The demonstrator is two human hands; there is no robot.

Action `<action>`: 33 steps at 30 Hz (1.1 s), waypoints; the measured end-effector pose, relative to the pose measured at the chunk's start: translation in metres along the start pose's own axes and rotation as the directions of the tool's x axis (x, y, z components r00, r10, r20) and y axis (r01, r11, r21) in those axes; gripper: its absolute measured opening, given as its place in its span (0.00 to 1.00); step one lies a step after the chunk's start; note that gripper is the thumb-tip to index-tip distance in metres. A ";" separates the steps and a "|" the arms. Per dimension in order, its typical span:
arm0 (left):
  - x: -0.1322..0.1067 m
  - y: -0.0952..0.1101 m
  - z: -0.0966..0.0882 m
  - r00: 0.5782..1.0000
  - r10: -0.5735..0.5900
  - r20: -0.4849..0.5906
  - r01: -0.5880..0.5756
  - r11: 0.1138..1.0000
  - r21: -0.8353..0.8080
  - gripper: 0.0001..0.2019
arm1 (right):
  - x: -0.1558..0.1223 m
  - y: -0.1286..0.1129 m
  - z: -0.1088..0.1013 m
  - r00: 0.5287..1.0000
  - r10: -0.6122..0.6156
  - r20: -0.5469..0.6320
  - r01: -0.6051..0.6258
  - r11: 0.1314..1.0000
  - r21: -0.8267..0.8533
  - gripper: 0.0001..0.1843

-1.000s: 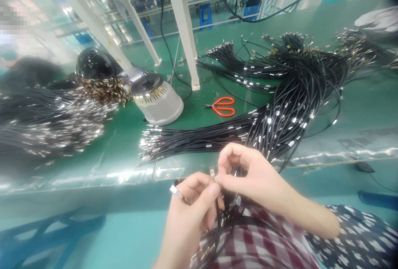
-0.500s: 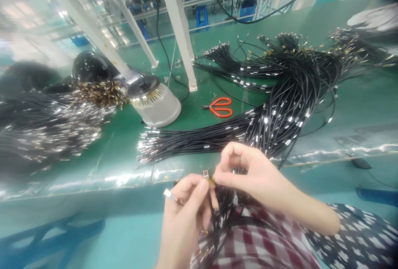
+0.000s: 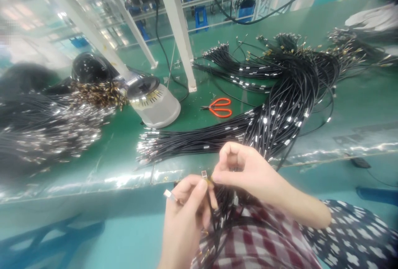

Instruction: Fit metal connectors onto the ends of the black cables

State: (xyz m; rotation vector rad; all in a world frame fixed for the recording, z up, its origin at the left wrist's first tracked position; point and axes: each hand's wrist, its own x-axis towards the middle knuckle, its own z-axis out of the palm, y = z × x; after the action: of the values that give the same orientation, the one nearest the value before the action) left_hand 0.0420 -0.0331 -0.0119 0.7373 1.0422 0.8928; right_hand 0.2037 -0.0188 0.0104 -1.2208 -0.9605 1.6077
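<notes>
Between thumb and forefinger, my left hand [image 3: 188,211] pinches a small metal cable connector [image 3: 204,174] with a squarish open end. A second silvery connector [image 3: 168,195] sticks out behind its fingers. My right hand [image 3: 239,167] has its thumb and forefinger pressed together right beside the first connector, by a yellowish bit. What lies between those right fingertips is too small to name. Below both hands, loose black cables [image 3: 222,211] hang over the lap. Just beyond, a bundle of black cables [image 3: 192,138] with silvery ends lies along the green table.
Orange-handled scissors [image 3: 219,107] lie on the table [image 3: 199,84] near a grey-white round lamp head [image 3: 157,105]. White posts [image 3: 178,28] rise behind it. More cables pile up at left [image 3: 52,124] and right [image 3: 298,78]. The table's front edge runs just ahead of my hands.
Both hands hold nearly the same pose at the connector. My right forearm has shifted slightly to the left, and the whole view has moved a little.
</notes>
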 end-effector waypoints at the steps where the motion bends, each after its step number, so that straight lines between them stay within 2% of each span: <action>1: 0.000 0.000 0.001 1.000 -0.001 -0.004 0.001 1.000 -0.007 0.10 | 0.001 0.001 0.000 1.000 0.015 0.002 -0.015 1.000 0.018 0.19; 7: 0.001 0.000 0.001 1.000 0.007 -0.002 -0.007 1.000 -0.016 0.10 | 0.001 -0.001 0.002 0.998 -0.067 -0.015 0.067 0.997 -0.047 0.17; 13: 0.003 -0.001 0.001 1.000 -0.001 0.009 0.001 0.999 -0.034 0.10 | 0.007 0.006 -0.001 1.000 0.005 0.009 -0.006 0.999 0.038 0.20; 23: 0.002 0.004 -0.001 0.993 -0.094 0.070 0.101 0.989 -0.104 0.12 | 0.001 0.004 0.001 0.997 -0.053 0.052 0.053 0.999 0.002 0.18; 30: 0.005 0.002 -0.004 0.993 -0.097 0.064 0.102 0.991 -0.088 0.13 | 0.000 0.001 0.005 0.996 -0.086 -0.016 0.085 0.996 -0.040 0.16; 33: 0.005 0.002 -0.002 0.995 -0.092 0.048 0.097 0.988 -0.123 0.12 | 0.001 0.001 0.006 0.997 -0.069 -0.021 0.070 0.997 0.016 0.18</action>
State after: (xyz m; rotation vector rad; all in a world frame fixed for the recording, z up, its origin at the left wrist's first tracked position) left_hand 0.0404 -0.0276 -0.0131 0.5951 0.9667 0.8491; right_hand 0.1971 -0.0191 0.0105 -1.1782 -0.9647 1.5430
